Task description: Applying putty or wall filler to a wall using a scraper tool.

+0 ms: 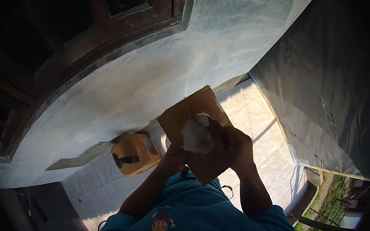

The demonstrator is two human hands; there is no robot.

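Note:
In front of my chest I hold a flat piece of brown cardboard [184, 111]. My left hand [175, 153] grips it from below at its left edge. My right hand [235, 145] is closed on a small flat tool smeared with white putty [197, 137], which lies against the cardboard's face. The tool's handle is hidden inside my fingers. Both forearms rise from my blue shirt at the lower edge.
A curved wall with pale grey-white plaster [148, 75] fills the middle, with a dark wooden window frame [102, 31] above it. A yellow plastic stool [135, 154] stands on the white tiled floor [258, 123]. A grey wall [328, 84] is at the right, with greenery beyond the floor's edge.

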